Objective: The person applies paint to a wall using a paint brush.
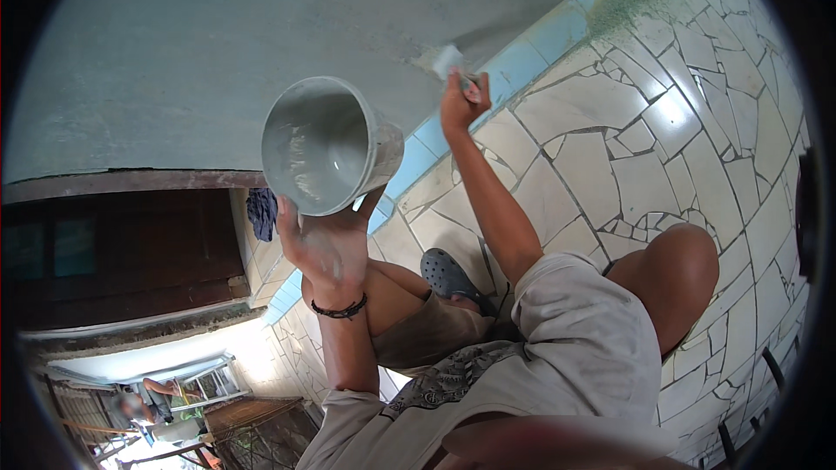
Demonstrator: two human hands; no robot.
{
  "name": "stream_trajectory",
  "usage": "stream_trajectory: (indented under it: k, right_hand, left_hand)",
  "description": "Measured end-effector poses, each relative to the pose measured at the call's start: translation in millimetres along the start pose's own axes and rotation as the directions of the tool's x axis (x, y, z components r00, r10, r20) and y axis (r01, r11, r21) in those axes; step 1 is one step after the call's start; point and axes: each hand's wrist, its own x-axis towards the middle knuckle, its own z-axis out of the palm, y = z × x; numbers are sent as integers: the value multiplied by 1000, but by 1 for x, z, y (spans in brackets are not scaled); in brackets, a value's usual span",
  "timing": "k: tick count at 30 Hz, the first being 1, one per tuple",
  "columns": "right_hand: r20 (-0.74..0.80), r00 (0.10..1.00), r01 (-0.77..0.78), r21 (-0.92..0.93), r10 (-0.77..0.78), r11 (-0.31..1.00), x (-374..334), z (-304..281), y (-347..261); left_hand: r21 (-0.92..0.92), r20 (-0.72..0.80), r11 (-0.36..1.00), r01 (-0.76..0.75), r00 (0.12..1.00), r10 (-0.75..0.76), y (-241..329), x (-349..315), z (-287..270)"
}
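Note:
My left hand (326,248) is wrapped round the lower side of a pale grey plastic bucket (383,152). The bucket is tilted with its mouth toward me, and whitish smears streak its inner wall. Grey-white residue marks my left palm and wrist. Up and to the right, my right hand (466,103) is closed round the handle of a small tool with a flat, pale head (448,61). Blur hides whether it is a brush or a putty knife. Its head is at the low part of a grey wall (218,43), beside a lighter, rough patch (425,58).
Light blue tiles (527,50) run along the wall's foot. The floor is irregular cream stone pieces (575,96). A grey clog (448,274) is on my foot. A dark cloth (261,213) hangs beside a dark wooden door (131,252). Another person (157,405) is far off at lower left.

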Motion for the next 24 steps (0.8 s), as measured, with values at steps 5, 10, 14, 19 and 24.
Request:
stream_trajectory:
  k: [5, 10, 14, 19, 24]
  right_hand:
    - [234, 969, -158, 343, 78, 926, -25, 55, -84]
    - [235, 959, 7, 542, -159, 841, -12, 57, -92]
    - [285, 955, -212, 481, 78, 851, -13, 26, -41]
    - [170, 982, -137, 368, 79, 920, -19, 3, 12]
    - [31, 982, -189, 273, 188, 943, -13, -29, 70]
  left_hand:
    - [24, 10, 1000, -12, 1000, 11, 2, 2, -1]
    - [24, -14, 1000, -12, 1000, 12, -2, 5, -1]
    - [59, -33, 998, -36, 999, 38, 2, 5, -10]
    - [23, -87, 999, -32, 996, 34, 13, 8, -36]
    - [-66, -117, 997, -50, 992, 42, 15, 10, -42]
